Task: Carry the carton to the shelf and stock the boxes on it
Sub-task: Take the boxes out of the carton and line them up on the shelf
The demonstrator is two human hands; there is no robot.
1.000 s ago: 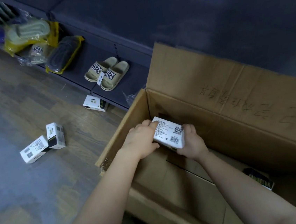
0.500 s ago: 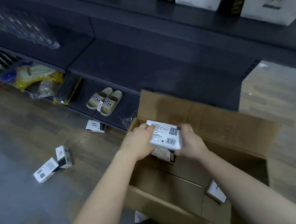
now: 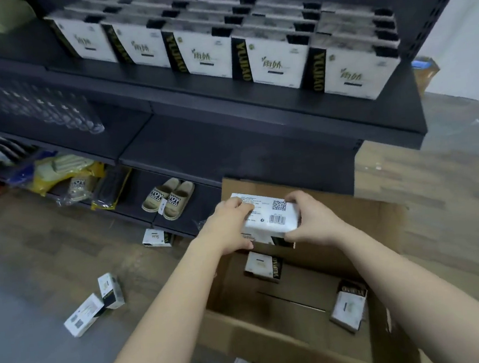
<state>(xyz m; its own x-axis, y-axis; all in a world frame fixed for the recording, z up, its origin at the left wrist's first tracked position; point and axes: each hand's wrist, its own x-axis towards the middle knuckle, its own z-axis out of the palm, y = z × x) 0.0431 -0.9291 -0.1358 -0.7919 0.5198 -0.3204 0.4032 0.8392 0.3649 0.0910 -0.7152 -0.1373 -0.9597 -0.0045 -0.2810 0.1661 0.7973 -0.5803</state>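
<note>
Dark metal shelving (image 3: 228, 141), wood-plank floor (image 3: 31, 238).

The left hand (image 3: 231, 226) and the right hand (image 3: 310, 218) grip a white box (image 3: 274, 216) by its two ends over the open carton (image 3: 279, 342), and its label with the codes faces up. Inside the carton, one loose box (image 3: 263, 267) lies just below the hands and a second box (image 3: 349, 307) lies near the right wall. Behind, the dark shelf (image 3: 254, 108) carries upright boxes (image 3: 275, 56) in rows, slippers (image 3: 169, 197) stand on the lowest board, and three floor boxes (image 3: 83, 314) lie at the left.
</note>
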